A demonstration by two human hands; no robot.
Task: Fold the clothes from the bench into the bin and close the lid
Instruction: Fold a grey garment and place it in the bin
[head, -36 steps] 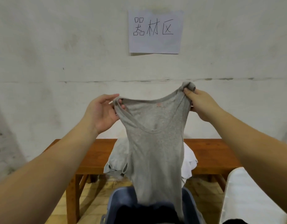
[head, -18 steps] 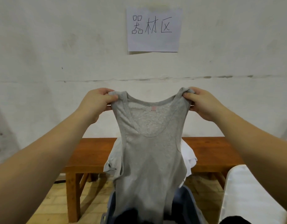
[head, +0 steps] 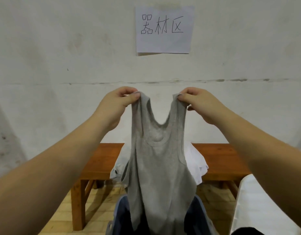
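Note:
A grey tank top [head: 159,167] hangs in front of me, held up by its two shoulder straps. My left hand [head: 119,102] pinches the left strap and my right hand [head: 195,102] pinches the right strap, close together at chest height. The top's hem drops into the open blue bin [head: 199,216] at the bottom middle, which shows dark contents. Behind the top, a wooden bench [head: 222,160] carries a pile of white and light grey clothes [head: 197,163], mostly hidden by the hanging top.
A white wall stands right behind the bench, with a paper sign [head: 164,29] taped high up. A white flat panel [head: 264,209] lies at the lower right, beside the bin. The floor under the bench is light brick tile [head: 99,216].
My hands have come closer together, so the neckline has narrowed into a deep U. The top now hangs narrower and straighter over the bin.

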